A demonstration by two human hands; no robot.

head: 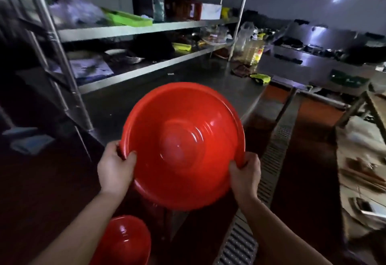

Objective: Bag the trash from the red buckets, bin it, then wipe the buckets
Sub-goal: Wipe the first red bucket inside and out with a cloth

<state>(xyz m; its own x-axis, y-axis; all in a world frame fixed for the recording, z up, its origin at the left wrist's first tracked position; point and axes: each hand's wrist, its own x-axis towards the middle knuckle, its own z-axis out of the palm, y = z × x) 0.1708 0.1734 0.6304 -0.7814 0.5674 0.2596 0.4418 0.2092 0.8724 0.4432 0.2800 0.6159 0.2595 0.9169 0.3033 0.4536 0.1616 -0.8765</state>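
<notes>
Both forearms enter from the near edge, bare, reaching up into the middle of the view. Left hand (116,168) grips the near-left rim of a large red basin (181,145), thumb over the inside of the rim and fingers curled behind it. Right hand (246,173) grips the near-right rim the same way, thumb on the inner face and fingers wrapped round the outer edge. Basin is held off the floor, tilted so its open side faces the camera; inside looks bare, with highlights on the flat bottom. Second red basin (125,241) sits lower, at the near-left, between the forearms, partly cut off by the frame edge; its contents cannot be made out. Beyond the held basin, a steel counter (146,97) runs from near-left to far-right, with steel shelves (146,28) above it carrying a green tray (129,19), bottles and blurred items. On the right, a metal floor drain grate (271,160) runs from near to far across a reddish floor. Far right holds cardboard (361,160) and clutter, blurred. Scene is dim.
</notes>
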